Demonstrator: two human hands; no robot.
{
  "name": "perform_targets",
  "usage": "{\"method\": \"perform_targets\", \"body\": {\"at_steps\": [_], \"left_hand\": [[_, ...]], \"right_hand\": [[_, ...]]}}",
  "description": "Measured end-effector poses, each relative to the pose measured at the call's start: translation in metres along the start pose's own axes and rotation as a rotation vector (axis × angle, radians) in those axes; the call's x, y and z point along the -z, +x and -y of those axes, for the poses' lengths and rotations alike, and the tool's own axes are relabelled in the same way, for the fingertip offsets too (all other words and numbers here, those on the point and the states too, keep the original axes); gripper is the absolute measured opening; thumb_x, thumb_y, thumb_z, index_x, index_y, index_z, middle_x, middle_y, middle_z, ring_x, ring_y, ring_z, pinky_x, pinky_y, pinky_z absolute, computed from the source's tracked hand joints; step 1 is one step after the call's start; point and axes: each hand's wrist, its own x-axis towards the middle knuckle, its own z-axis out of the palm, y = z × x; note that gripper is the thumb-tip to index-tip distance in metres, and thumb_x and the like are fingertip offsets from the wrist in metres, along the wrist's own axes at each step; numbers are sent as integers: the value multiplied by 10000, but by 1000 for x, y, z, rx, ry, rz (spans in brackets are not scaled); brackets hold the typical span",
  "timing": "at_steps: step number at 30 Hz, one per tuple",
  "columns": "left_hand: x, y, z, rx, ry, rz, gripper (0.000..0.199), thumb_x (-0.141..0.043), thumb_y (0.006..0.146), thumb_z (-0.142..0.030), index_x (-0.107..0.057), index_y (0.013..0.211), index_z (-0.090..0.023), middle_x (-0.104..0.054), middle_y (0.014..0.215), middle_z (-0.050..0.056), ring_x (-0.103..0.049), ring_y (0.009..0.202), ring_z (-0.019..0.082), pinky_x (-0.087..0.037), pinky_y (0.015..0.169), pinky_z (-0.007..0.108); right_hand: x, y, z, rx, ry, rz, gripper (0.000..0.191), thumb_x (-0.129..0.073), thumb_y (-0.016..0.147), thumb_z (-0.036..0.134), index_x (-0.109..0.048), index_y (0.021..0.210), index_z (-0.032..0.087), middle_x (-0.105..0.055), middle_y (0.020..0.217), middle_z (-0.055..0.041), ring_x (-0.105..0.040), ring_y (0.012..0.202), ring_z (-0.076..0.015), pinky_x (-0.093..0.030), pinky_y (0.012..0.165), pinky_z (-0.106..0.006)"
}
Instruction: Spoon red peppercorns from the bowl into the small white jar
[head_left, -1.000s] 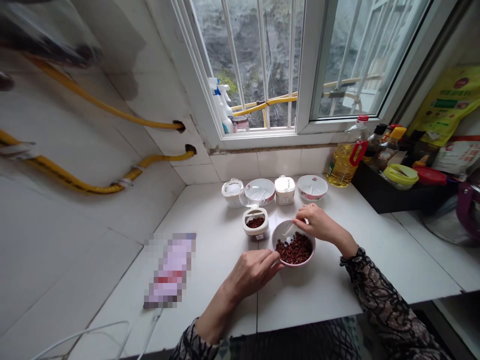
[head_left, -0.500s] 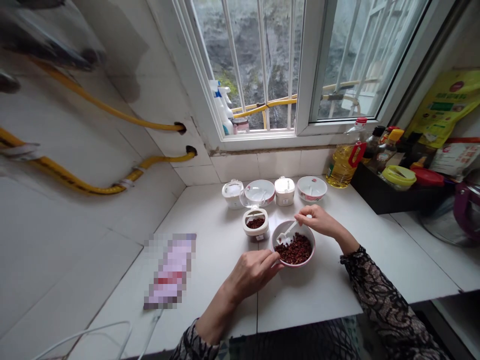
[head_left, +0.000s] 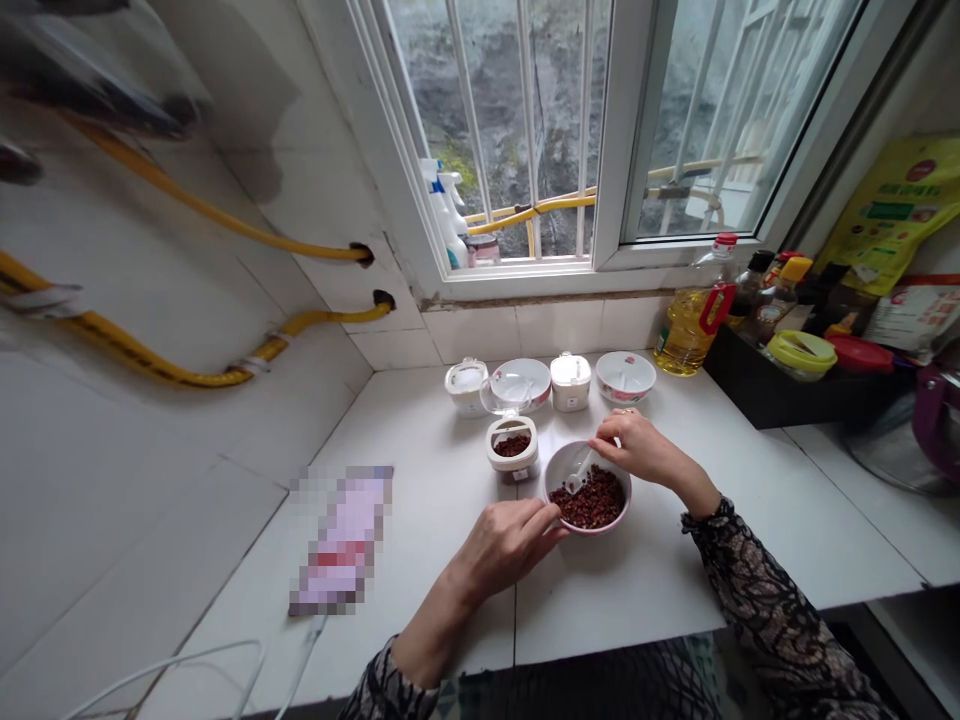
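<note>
My right hand (head_left: 628,442) pinches the handle of a small white spoon (head_left: 576,482), whose bowl end rests in reddish-brown peppercorns (head_left: 596,500). These lie in a white bowl (head_left: 553,462) with a pink rim. My left hand (head_left: 514,540) grips the near left rim of that bowl, fingers closed on it. Just left of the bowl stands an open seasoning jar (head_left: 511,450) holding more of the same peppercorns; neither hand touches it.
Behind stand a jar of white grains (head_left: 466,388), two white bowls, one of them (head_left: 625,377) at right, and a lidded white jar (head_left: 570,382). An oil bottle (head_left: 686,325) and a black condiment box (head_left: 772,385) are at right. A pixelated purple item (head_left: 345,540) lies left.
The spoon has moved slightly down and right, its tip now at the peppercorns' upper edge. My left hand keeps its hold on the bowl.
</note>
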Motion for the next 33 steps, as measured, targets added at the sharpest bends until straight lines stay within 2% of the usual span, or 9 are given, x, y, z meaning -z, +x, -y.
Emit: {"method": "perform_targets", "body": {"at_steps": [3, 9, 14, 18, 21, 27, 33], "left_hand": [[0, -1, 0, 3, -13, 0, 168, -471, 1027, -268, -587, 982, -155, -660, 713, 20, -635, 580, 131, -467, 505, 226], [0, -1, 0, -1, -8, -5, 174, -459, 1034, -272, -578, 979, -157, -658, 712, 17, -628, 573, 128, -448, 502, 227], [0, 1, 0, -13, 3, -23, 198, -446, 1039, -286, -579, 970, -156, -638, 691, 6, -607, 549, 123, -440, 491, 224], [0, 2, 0, -9, 8, -20, 203, -437, 1043, -288, -575, 971, -158, -644, 697, 7, -611, 553, 129, -437, 493, 235], [0, 0, 0, -5, 11, -13, 198, -443, 1041, -287, -579, 978, -158, -643, 697, 7, -613, 557, 127, -437, 495, 231], [1, 1, 0, -12, 12, -13, 217, -427, 1046, -288, -580, 965, -157, -633, 682, 4, -598, 543, 124, -435, 485, 230], [0, 1, 0, -10, 7, -15, 200, -439, 1043, -291, -571, 968, -160, -641, 691, 3, -607, 552, 119, -437, 494, 222]], "right_hand": [[-1, 1, 3, 26, 2, 25, 340, -597, 913, 234, -595, 578, 172, -648, 630, -38, -554, 724, -176, -371, 778, -342], [4, 1, -3, -75, 136, 52, 319, -577, 913, 240, -651, 613, 162, -641, 648, -33, -540, 648, -146, -381, 648, -278], [-3, 3, -3, -37, -21, -32, 323, -586, 921, 233, -627, 608, 165, -662, 645, -46, -561, 726, -177, -377, 763, -326], [-12, 3, 2, 9, -51, -3, 329, -581, 936, 240, -617, 617, 166, -676, 673, -54, -576, 761, -185, -357, 834, -355], [-14, 3, 3, 12, 2, 13, 343, -580, 935, 251, -609, 604, 168, -667, 658, -47, -570, 743, -177, -355, 841, -355], [-4, 3, -5, -122, 251, 1, 321, -549, 891, 283, -635, 605, 167, -645, 664, -37, -549, 685, -159, -381, 680, -289], [-1, 4, -15, -242, 467, 38, 390, -549, 835, 442, -610, 563, 169, -499, 538, 18, -424, 569, -119, -316, 590, -276]]}}
